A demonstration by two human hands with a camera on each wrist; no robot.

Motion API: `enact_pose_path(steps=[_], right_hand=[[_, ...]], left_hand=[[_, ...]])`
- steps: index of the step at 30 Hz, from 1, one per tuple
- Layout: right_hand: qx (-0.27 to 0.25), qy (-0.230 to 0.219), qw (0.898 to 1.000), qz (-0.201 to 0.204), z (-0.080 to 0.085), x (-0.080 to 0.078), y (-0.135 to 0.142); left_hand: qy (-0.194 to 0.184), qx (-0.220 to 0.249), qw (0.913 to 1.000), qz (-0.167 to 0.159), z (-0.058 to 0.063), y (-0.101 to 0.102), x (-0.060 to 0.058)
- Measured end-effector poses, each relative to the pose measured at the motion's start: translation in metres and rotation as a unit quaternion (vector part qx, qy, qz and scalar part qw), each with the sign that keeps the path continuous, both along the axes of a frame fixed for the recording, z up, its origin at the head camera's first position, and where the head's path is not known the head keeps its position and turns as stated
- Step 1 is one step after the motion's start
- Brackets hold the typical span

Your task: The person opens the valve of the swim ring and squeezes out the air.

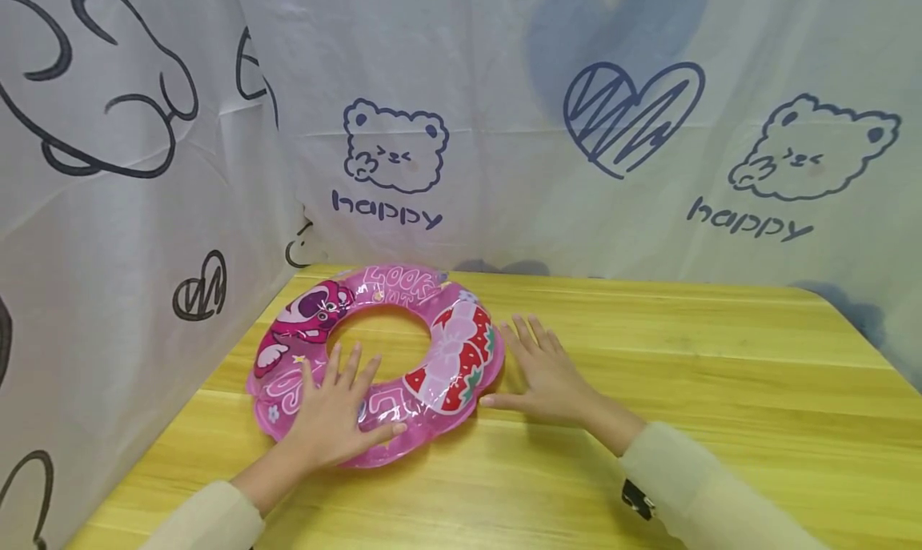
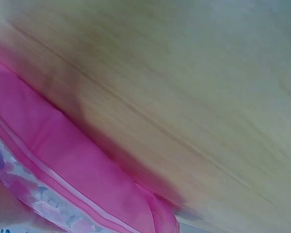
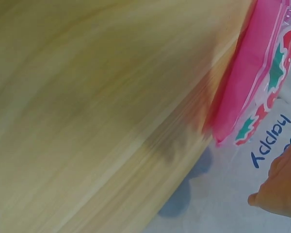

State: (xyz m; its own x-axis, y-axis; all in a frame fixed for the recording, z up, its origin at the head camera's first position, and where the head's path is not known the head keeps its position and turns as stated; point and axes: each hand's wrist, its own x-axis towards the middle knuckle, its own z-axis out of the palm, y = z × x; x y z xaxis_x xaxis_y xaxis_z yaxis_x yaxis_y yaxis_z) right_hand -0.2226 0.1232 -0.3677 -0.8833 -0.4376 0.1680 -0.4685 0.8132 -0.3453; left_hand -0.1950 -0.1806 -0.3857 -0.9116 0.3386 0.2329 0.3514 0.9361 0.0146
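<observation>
Pink inflatable ring point(image 1: 461, 350) under the left hand point(image 1: 334, 418) and just beside the right hand point(image 1: 551, 382)
Left hand lies over the ring's near side, fingers straight and spread, gripping nothing; right hand, fingers extended and thumb apart, grips nothing at the strawberry-printed side, contact undetermined; wood-grain table point(image 1: 684, 374) beneath both hands, printed cloth point(image 1: 497, 166) beyond them

swim ring point(image 1: 450, 358): on table point(image 1: 691, 366) (left part) | right hand point(image 1: 545, 380): right of it | cloth point(image 1: 504, 174): behind
</observation>
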Motion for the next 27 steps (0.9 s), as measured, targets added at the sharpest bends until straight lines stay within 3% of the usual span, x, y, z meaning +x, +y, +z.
enact_pose_path(steps=[12,27], right_hand=[[-0.006,-0.053,0.997,0.048,-0.003,-0.011,-0.025],[0.011,-0.076,0.994,0.081,-0.003,-0.019,-0.022]], left_hand=[[-0.044,0.027,0.9984,-0.02,-0.005,0.003,0.004],[-0.062,0.007,0.9969,-0.049,-0.007,0.018,0.01]])
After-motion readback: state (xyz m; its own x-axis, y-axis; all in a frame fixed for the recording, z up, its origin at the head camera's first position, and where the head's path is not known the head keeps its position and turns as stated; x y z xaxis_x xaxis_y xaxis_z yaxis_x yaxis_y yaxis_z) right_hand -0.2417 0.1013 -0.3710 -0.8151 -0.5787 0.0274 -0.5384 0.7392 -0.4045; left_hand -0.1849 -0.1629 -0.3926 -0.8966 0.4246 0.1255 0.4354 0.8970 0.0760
